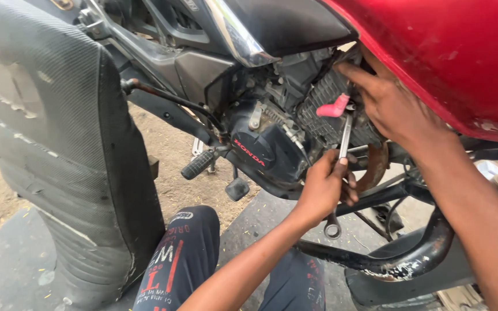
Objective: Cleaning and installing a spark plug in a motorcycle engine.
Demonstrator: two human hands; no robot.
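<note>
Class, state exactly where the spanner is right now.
In the head view, the spanner stands right of centre, gripped by the left hand against the engine, just below the right hand.

1. This is an open-air, roadside sort of motorcycle repair spot, not an indoor shop.
2. A red-tanked motorcycle [433, 52] fills the view, its engine [272, 138] and black exhaust pipe [399, 259] exposed at working height.
3. A steel spanner [341, 167] is in use at the engine, gripped by a hand [324, 190].
4. The ground is bare sandy dirt [168, 173] beside dark paving [7, 265], strewn with small debris.
5. A worn black seat [59, 144] stands on end nearby.
</note>
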